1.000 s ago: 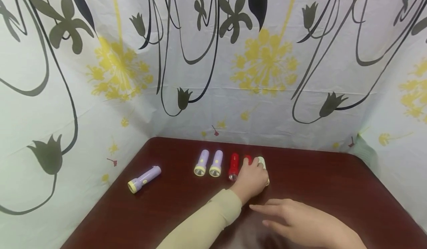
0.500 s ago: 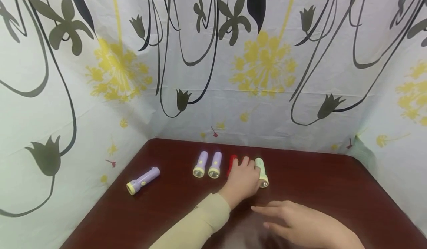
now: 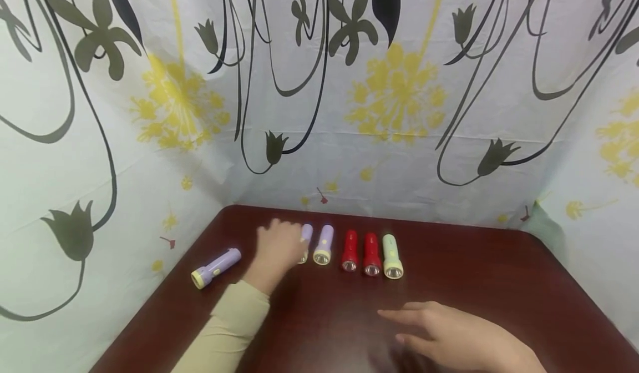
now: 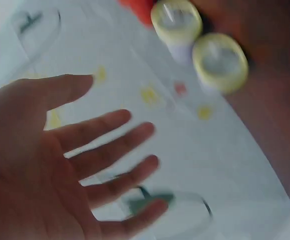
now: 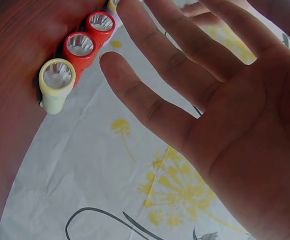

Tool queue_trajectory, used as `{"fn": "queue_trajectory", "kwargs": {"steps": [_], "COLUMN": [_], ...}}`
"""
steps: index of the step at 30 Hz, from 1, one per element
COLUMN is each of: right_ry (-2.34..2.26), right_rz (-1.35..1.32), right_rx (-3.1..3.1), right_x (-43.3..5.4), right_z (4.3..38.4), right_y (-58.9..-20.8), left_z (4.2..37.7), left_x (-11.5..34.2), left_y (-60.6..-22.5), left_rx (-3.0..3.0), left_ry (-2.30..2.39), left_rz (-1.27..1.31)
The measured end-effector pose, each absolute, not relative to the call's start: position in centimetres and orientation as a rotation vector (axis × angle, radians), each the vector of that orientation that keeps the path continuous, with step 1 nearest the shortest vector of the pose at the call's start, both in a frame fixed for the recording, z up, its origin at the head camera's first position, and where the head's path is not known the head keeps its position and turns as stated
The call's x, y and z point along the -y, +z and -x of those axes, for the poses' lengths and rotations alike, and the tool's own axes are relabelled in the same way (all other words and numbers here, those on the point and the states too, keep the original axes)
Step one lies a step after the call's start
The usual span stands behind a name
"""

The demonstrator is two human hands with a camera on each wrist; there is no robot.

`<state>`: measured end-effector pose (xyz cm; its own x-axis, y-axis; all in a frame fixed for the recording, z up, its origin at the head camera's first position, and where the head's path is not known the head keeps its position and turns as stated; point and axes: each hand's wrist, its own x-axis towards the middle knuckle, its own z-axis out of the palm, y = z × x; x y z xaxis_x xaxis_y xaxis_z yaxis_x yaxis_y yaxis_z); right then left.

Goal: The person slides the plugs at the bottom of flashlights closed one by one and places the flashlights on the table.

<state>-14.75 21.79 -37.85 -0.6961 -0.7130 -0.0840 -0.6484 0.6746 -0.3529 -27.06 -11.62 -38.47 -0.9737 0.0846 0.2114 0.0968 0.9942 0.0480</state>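
My left hand (image 3: 278, 248) hovers, a little blurred, beside a purple flashlight (image 3: 307, 233) that it partly hides. In the left wrist view its spread fingers (image 4: 112, 172) hold nothing. Right of that flashlight lie a second purple one (image 3: 324, 243), two red flashlights, the left one (image 3: 350, 249) and the right one (image 3: 371, 253), and a pale green flashlight (image 3: 391, 255), in a row with lenses towards me. Another purple flashlight (image 3: 217, 267) lies slanted at the left. Nearer to me, my right hand (image 3: 449, 331) holds nothing, its fingers (image 5: 154, 107) loosely extended.
All the flashlights lie on a dark red-brown table (image 3: 469, 284) with rounded far corners. A white curtain (image 3: 319, 112) with printed flowers hangs behind the table and along both sides.
My left hand has moved from over the red and green flashlights leftward to the purple ones, uncovering both red flashlights and the green one. The right hand stays almost where it was.
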Motion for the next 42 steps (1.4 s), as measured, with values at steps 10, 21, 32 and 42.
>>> {"fn": "queue_trajectory", "kwargs": {"steps": [10, 21, 32, 42], "right_ry": [-0.438, -0.398, -0.415, -0.449], "right_rz": [1.079, 1.075, 1.072, 0.986], "right_rx": [-2.675, -2.678, -2.686, -2.623], "right_x": [-21.9, -21.6, -22.0, -22.1], "right_z": [14.8, 14.7, 14.7, 14.6], "right_y": [-37.8, -38.3, -38.3, -38.4], "left_z": [26.5, 26.7, 28.2, 28.3], "left_x": [22.8, 25.8, 25.7, 24.3], "left_y": [-38.1, -39.7, -40.5, -41.3], "left_rx": [3.175, 3.26, 3.194, 3.254], "left_ry": [-0.211, -0.331, -0.213, -0.093], "left_rz": [-0.299, -0.309, -0.233, -0.175]}}
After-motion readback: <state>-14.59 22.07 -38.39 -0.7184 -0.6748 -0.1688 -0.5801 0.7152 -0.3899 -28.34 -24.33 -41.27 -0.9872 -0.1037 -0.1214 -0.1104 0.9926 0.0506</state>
